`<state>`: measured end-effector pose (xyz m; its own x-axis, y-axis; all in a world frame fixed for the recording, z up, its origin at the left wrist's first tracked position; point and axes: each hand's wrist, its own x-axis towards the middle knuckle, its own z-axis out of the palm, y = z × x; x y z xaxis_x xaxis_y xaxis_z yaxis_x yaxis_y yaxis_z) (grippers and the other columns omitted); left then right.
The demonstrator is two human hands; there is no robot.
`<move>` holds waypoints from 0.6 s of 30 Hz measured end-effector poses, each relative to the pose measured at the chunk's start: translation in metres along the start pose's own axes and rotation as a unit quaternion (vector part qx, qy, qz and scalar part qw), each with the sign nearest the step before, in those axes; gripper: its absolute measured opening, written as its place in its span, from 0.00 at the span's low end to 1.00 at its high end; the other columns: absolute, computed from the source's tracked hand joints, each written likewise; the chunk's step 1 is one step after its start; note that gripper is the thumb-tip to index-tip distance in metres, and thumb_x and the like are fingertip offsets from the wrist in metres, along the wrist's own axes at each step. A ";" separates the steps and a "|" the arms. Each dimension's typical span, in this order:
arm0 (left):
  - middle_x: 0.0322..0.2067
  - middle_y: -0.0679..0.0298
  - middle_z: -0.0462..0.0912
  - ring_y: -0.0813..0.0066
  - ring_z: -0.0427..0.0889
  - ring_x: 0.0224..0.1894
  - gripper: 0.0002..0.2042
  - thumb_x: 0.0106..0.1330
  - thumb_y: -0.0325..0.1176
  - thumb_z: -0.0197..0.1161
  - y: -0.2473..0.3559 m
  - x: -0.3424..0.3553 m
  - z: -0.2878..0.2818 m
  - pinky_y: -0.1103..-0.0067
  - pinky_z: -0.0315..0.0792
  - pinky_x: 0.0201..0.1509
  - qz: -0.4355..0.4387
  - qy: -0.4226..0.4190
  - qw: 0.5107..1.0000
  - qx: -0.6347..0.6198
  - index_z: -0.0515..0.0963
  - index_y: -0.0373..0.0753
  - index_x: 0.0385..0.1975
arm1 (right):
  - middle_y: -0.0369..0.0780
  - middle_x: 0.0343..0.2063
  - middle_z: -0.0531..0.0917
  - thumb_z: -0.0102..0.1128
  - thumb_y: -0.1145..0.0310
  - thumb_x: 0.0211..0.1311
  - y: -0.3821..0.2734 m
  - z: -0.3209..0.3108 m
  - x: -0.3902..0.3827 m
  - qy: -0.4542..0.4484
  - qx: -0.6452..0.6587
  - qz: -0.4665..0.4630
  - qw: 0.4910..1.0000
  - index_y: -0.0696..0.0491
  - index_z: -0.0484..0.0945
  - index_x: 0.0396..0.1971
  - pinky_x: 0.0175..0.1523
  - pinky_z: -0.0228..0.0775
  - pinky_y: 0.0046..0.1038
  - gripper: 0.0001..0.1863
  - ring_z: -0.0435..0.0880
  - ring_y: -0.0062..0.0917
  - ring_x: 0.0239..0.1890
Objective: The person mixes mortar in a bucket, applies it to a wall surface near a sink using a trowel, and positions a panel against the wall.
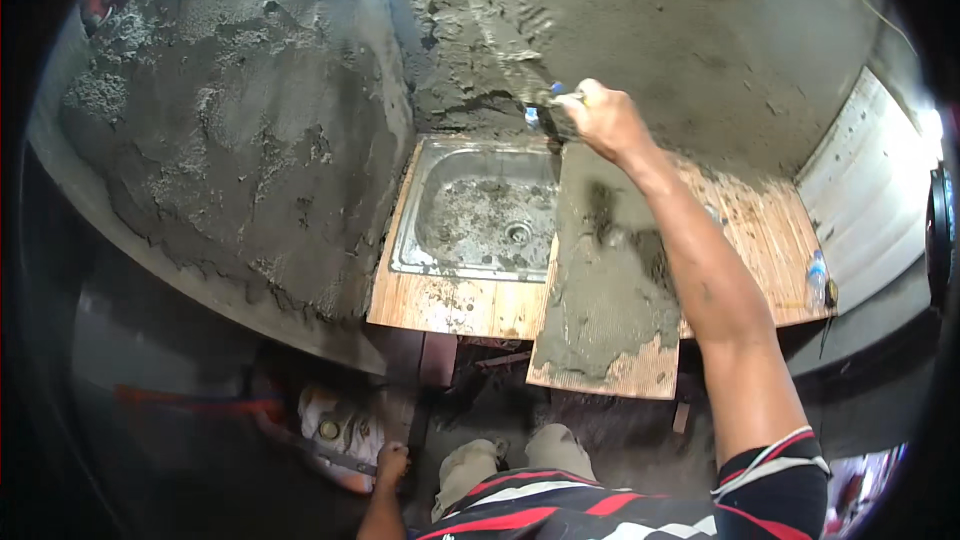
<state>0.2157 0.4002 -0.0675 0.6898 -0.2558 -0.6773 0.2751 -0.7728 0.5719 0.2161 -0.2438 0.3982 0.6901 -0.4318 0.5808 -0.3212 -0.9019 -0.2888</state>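
Note:
My right hand (605, 122) is raised at the back wall, above the sink's right rear corner. Its fingers are closed round a blue-ended handle, probably a trowel's; motion smears the tool. Beneath my right forearm, a ribbed board (612, 270) coated with grey wet mortar lies over the wooden counter (455, 300) and overhangs its front edge. Left of the board is a steel sink (480, 215) spattered with mortar. Low at the left, my left hand (393, 460) is closed on a dark strip-like thing that I cannot make out, beside a stained whitish bag or bucket (335, 430).
Rough grey mortar covers the left wall (240, 150) and the back wall (690, 50). A clear plastic bottle (816, 280) stands at the counter's right end, by a pale panel (870, 180). Mortar crumbs dot the counter. A blurred orange-red bar (200, 402) crosses the lower left.

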 end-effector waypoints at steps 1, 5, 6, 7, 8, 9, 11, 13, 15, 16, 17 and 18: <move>0.25 0.59 0.84 0.71 0.82 0.22 0.08 0.64 0.31 0.58 -0.018 0.000 -0.004 0.71 0.76 0.27 0.092 0.035 0.995 0.026 0.82 0.36 0.30 | 0.58 0.30 0.85 0.59 0.49 0.69 -0.005 0.020 0.028 -0.005 0.006 -0.006 1.000 0.59 0.78 0.35 0.41 0.79 0.48 0.24 0.87 0.54 0.36; 0.30 0.55 0.86 0.62 0.84 0.32 0.10 0.62 0.35 0.60 -0.119 -0.045 0.028 0.66 0.77 0.37 0.060 0.153 0.986 0.023 0.84 0.36 0.30 | 0.57 0.35 0.86 0.57 0.50 0.70 -0.051 0.110 0.104 -0.034 0.052 -0.017 0.998 0.60 0.79 0.39 0.48 0.79 0.50 0.23 0.87 0.54 0.41; 0.33 0.53 0.87 0.51 0.85 0.39 0.13 0.63 0.41 0.62 -0.109 -0.061 0.054 0.59 0.77 0.40 -0.032 0.136 0.989 -0.051 0.85 0.37 0.31 | 0.57 0.37 0.86 0.57 0.50 0.70 -0.041 0.125 0.118 -0.046 0.049 -0.006 0.998 0.60 0.79 0.41 0.51 0.78 0.50 0.24 0.87 0.53 0.44; 0.33 0.53 0.87 0.51 0.85 0.39 0.12 0.63 0.41 0.62 -0.107 -0.073 0.063 0.60 0.77 0.40 -0.063 0.129 0.989 -0.044 0.85 0.38 0.31 | 0.58 0.39 0.86 0.57 0.51 0.69 -0.050 0.142 0.131 -0.047 0.055 0.008 0.997 0.61 0.80 0.42 0.53 0.77 0.50 0.24 0.86 0.53 0.46; 0.33 0.53 0.87 0.52 0.85 0.39 0.12 0.64 0.41 0.62 -0.107 -0.081 0.070 0.60 0.77 0.40 -0.070 0.125 0.989 -0.033 0.85 0.38 0.32 | 0.58 0.41 0.85 0.57 0.51 0.69 -0.064 0.160 0.142 -0.049 0.067 0.022 0.996 0.61 0.81 0.43 0.55 0.76 0.49 0.24 0.85 0.54 0.48; 0.34 0.53 0.87 0.52 0.85 0.39 0.12 0.64 0.41 0.62 -0.108 -0.088 0.074 0.60 0.77 0.40 -0.080 0.123 0.989 -0.026 0.85 0.38 0.32 | 0.59 0.43 0.85 0.58 0.51 0.68 -0.081 0.171 0.149 -0.065 0.086 0.043 0.993 0.62 0.81 0.44 0.57 0.76 0.49 0.25 0.84 0.54 0.50; 0.34 0.54 0.86 0.54 0.85 0.39 0.12 0.65 0.41 0.62 -0.106 -0.085 0.079 0.61 0.77 0.40 -0.090 0.111 0.989 -0.023 0.85 0.38 0.33 | 0.58 0.44 0.85 0.58 0.52 0.68 -0.092 0.192 0.166 -0.065 0.088 0.066 0.992 0.61 0.82 0.44 0.57 0.75 0.49 0.24 0.84 0.54 0.50; 0.34 0.54 0.86 0.55 0.85 0.38 0.12 0.65 0.41 0.61 -0.100 -0.073 0.077 0.62 0.77 0.40 -0.092 0.104 0.990 -0.026 0.84 0.38 0.33 | 0.58 0.44 0.85 0.58 0.52 0.69 -0.094 0.210 0.180 -0.063 0.083 0.061 0.993 0.61 0.81 0.44 0.58 0.75 0.49 0.24 0.84 0.54 0.50; 0.34 0.55 0.86 0.56 0.84 0.38 0.12 0.66 0.40 0.61 -0.096 -0.061 0.069 0.63 0.77 0.40 -0.087 0.097 0.991 -0.026 0.84 0.39 0.34 | 0.60 0.43 0.84 0.57 0.53 0.69 -0.087 0.222 0.189 -0.066 0.078 0.056 0.993 0.62 0.80 0.43 0.55 0.75 0.52 0.24 0.83 0.57 0.49; 0.34 0.55 0.86 0.56 0.84 0.38 0.12 0.66 0.40 0.61 -0.094 -0.053 0.066 0.63 0.77 0.40 -0.084 0.093 0.992 -0.027 0.84 0.39 0.34 | 0.60 0.43 0.84 0.57 0.53 0.69 -0.081 0.226 0.193 -0.067 0.076 0.055 0.993 0.62 0.80 0.43 0.55 0.75 0.52 0.24 0.83 0.57 0.49; 0.34 0.55 0.86 0.57 0.84 0.38 0.12 0.66 0.40 0.61 -0.092 -0.047 0.059 0.63 0.77 0.40 -0.084 0.092 0.992 -0.028 0.84 0.39 0.35 | 0.60 0.42 0.84 0.57 0.53 0.69 -0.079 0.229 0.195 -0.061 0.059 0.056 0.995 0.62 0.79 0.43 0.54 0.75 0.52 0.23 0.83 0.57 0.48; 0.34 0.55 0.86 0.57 0.84 0.38 0.12 0.67 0.40 0.61 -0.091 -0.040 0.051 0.64 0.77 0.40 -0.081 0.093 0.992 -0.028 0.84 0.39 0.35 | 0.59 0.41 0.85 0.57 0.53 0.70 -0.076 0.230 0.197 -0.055 0.041 0.057 0.996 0.61 0.79 0.43 0.54 0.75 0.52 0.22 0.84 0.56 0.47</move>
<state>0.1290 0.4514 -0.1158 0.7436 -0.0155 -0.6684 0.4256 -0.7600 0.4912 0.5253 -0.2579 0.3598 0.7206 -0.5236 0.4544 -0.3510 -0.8408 -0.4122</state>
